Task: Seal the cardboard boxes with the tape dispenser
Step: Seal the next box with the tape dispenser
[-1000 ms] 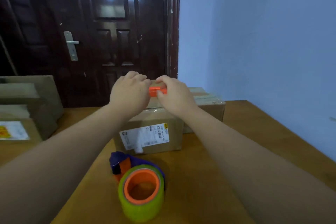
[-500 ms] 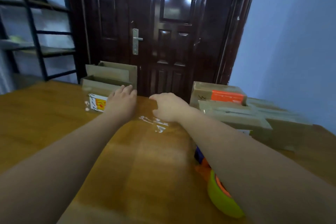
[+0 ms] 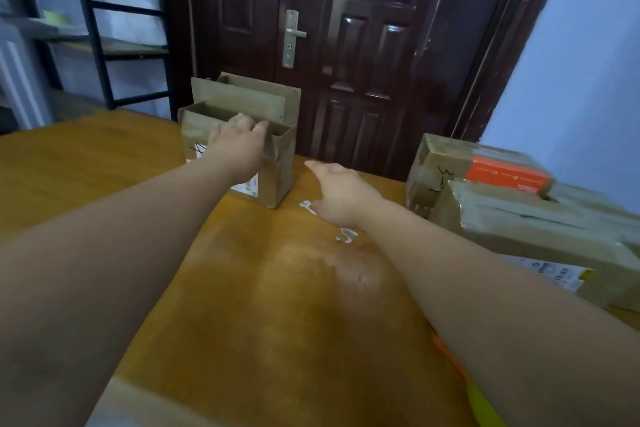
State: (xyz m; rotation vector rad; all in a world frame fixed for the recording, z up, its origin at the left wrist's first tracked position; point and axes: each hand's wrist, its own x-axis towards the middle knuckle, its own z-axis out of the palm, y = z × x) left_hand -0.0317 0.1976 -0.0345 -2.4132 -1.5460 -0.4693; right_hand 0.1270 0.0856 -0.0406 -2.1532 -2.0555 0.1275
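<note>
Home packing room: wooden table (image 3: 104, 156), dark panelled door (image 3: 346, 45), metal shelving (image 3: 93, 28).

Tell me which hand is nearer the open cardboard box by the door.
Left. The left hand rests on the open cardboard box, at its near rim. The right hand hovers over the table to the box's right, not touching it.

Both bare arms stretched forward. Left hand (image 3: 239, 142) raised, fingers (image 3: 258, 126) curled over an edge, palm down. Right hand (image 3: 341, 191) lower, open and flat, fingers (image 3: 317, 166) extended forward-left, holding nothing.
</note>
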